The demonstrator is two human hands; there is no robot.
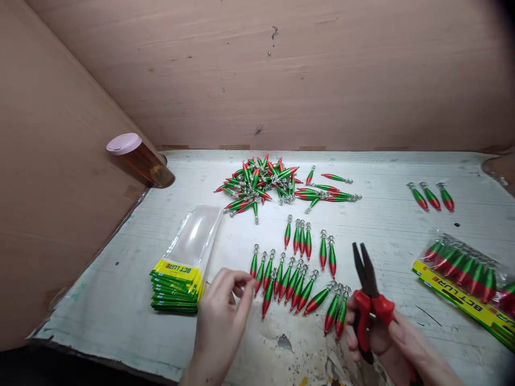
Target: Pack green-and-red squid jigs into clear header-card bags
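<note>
1. Brown wood-grained panels (257,69) wall the workspace at the back and on the left.
2. White sheeting covers the table (132,257), worn through near the front edge.
3. At lower right, the right hand (396,348) has its fingers curled around the red handles of the pliers (370,289), whose dark jaws stand slightly apart, pointing away.
4. At front centre, the left hand (221,311) has thumb and forefinger bent nearly together beside the leftmost lure of the front row (300,287); whether they touch it, I cannot tell.
5. Far right lies a filled bag (454,292) of lures, cut off by the picture's edge.
6. Left of centre is a stack of clear bags (181,268) with yellow-and-green headers.
7. Behind lies a heap of green-and-red lures (257,185).
8. Back left stands an amber jar (140,161) with a pink lid.
9. Six lures (308,244) form a shorter line behind the front row.
10. Three lures (432,198) lie side by side at right.
</note>
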